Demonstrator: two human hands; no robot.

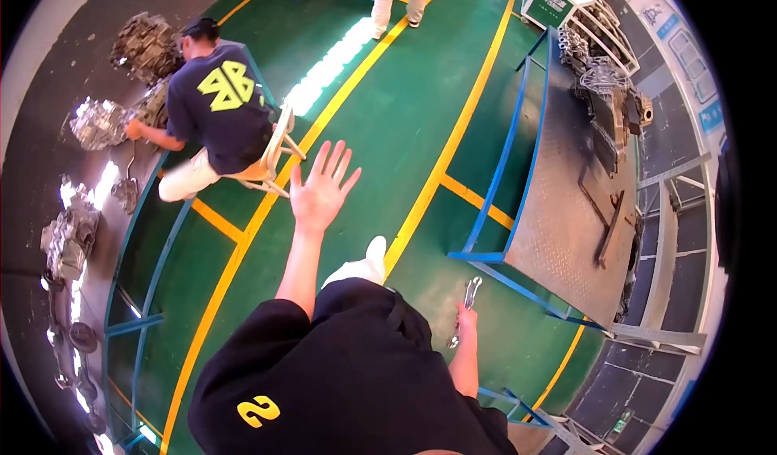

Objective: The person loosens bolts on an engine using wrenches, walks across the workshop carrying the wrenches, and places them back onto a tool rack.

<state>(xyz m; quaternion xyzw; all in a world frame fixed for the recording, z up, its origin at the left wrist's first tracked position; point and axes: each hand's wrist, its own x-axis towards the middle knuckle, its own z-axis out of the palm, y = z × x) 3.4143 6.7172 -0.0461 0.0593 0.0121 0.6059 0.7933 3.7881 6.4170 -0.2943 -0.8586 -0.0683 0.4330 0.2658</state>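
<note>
Workshop aisle, viewed from the wearer's head. The hands are well apart. The left hand (318, 200) is raised and bare, palm up to view and fingers spread, touching nothing. The right hand (466, 317) is closed around the middle of a wrench (472, 292), both ends of which project beyond the fist; whether it is one wrench or several cannot be told. The wrench appears over the green floor (405, 131), just beside the near corner of the right-hand tabletop (558, 249).

Principal hazards, as judged from this arrangement: (a) a loosened grip could let the wrench slip to the floor, the fist being its only visible support; (b) a wide swing of the right arm could strike a projecting end on the blue frame (498, 257); (c) a sweep of the left hand could brush the chair (281, 141) or the seated co-worker (222, 103), who faces away and might not notice, although depth between them is uncertain; (d) a step too far right could bring the leg against the tabletop's corner, and a hard knock there might shift the metal bars (613, 228) lying on its surface.
</note>
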